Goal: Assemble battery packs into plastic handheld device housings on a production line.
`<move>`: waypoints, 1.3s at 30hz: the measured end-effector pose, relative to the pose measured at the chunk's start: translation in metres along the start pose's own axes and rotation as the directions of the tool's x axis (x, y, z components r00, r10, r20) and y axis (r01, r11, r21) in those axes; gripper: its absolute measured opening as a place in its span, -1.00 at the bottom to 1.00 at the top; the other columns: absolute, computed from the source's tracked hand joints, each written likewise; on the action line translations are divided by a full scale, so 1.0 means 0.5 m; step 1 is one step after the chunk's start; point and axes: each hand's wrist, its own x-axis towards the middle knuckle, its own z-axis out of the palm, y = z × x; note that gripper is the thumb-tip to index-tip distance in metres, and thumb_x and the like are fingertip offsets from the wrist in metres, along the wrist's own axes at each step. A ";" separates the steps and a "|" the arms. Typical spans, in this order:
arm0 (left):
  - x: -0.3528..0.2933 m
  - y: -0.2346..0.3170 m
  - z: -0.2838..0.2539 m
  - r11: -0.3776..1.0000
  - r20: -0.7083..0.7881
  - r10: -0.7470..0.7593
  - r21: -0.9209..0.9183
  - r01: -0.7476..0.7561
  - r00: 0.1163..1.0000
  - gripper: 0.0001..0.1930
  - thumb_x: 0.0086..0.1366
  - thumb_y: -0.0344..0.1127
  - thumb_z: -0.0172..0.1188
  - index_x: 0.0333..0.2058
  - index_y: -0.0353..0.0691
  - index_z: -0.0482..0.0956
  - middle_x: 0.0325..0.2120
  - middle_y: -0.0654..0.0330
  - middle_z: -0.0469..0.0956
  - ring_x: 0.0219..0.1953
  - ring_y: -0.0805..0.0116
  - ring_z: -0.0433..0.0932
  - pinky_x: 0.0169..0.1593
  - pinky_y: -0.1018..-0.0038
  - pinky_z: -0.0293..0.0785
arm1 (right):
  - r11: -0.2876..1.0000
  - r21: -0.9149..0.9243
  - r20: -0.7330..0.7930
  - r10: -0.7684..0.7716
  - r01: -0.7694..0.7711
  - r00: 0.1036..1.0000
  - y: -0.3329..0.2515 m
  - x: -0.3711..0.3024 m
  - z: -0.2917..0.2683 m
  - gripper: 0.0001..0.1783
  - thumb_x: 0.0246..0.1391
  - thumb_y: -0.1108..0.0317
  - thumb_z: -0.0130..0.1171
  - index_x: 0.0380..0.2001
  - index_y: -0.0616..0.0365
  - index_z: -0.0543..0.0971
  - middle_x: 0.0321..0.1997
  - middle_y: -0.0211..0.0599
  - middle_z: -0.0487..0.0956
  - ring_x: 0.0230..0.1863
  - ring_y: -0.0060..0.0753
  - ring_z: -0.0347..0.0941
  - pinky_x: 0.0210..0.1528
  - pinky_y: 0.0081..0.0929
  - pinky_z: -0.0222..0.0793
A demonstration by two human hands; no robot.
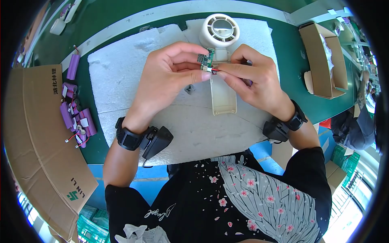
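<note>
My left hand (pixel 162 77) pinches a small green circuit board (pixel 208 58) between thumb and fingers, above the middle of the foam sheet. My right hand (pixel 255 77) is closed at the board's lower edge, its thumb and forefinger on a red and black wire lead (pixel 215 70) that meets a white connector (pixel 206 68) there. Whether the plug is fully seated is too small to tell. A bit of purple shows under my right fingers, mostly hidden. Behind both hands lies a white handheld fan (pixel 221 31), its round grille at the far end and its hollow handle shell (pixel 224 97) toward me.
White foam sheet (pixel 182 133) covers the green table's middle. Several purple battery cells (pixel 83 121) with leads lie left, beside a large cardboard box (pixel 40 141). An open carton (pixel 324 60) stands at the right. A person (pixel 356 125) is at the far right.
</note>
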 end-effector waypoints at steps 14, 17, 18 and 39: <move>0.000 -0.002 0.005 0.992 0.002 0.124 0.024 -0.124 0.992 -0.66 0.11 -0.59 0.30 -0.09 -0.31 0.56 -0.27 0.12 0.63 -0.20 0.44 0.61 -0.08 0.54 0.55 | 1.000 -0.016 0.007 -0.025 0.025 1.000 0.001 0.002 -0.006 -0.84 -0.13 0.53 0.34 -0.38 0.22 0.67 -0.47 -0.32 0.42 -0.57 -0.46 0.37 -0.59 -0.57 0.27; 0.000 -0.006 0.003 0.995 0.017 0.100 0.027 -0.101 0.995 -0.66 0.11 -0.59 0.30 -0.10 -0.31 0.57 -0.27 0.12 0.63 -0.20 0.43 0.61 -0.08 0.55 0.55 | 0.999 -0.011 0.011 -0.043 0.043 0.999 0.003 0.002 -0.004 -0.87 -0.12 0.53 0.33 -0.41 0.23 0.65 -0.48 -0.30 0.44 -0.58 -0.45 0.39 -0.60 -0.55 0.27; 0.000 -0.006 0.003 0.995 0.025 0.090 0.030 -0.091 0.996 -0.67 0.11 -0.59 0.30 -0.10 -0.31 0.57 -0.27 0.11 0.63 -0.20 0.43 0.61 -0.08 0.55 0.56 | 0.999 -0.011 0.011 -0.044 0.044 0.999 0.003 0.002 -0.004 -0.87 -0.12 0.53 0.33 -0.41 0.23 0.65 -0.48 -0.30 0.44 -0.58 -0.45 0.39 -0.60 -0.55 0.27; 0.000 -0.022 0.035 0.855 -0.005 0.356 0.406 -0.323 0.935 -0.57 0.03 -0.58 0.23 -0.05 -0.22 0.58 -0.33 0.14 0.64 -0.35 0.42 0.63 -0.20 0.54 0.55 | 0.999 -0.024 -0.091 0.041 -0.043 0.995 -0.021 0.010 0.006 -0.65 -0.16 0.56 0.31 -0.21 0.15 0.53 -0.30 -0.29 0.50 -0.61 -0.52 0.41 -0.60 -0.64 0.32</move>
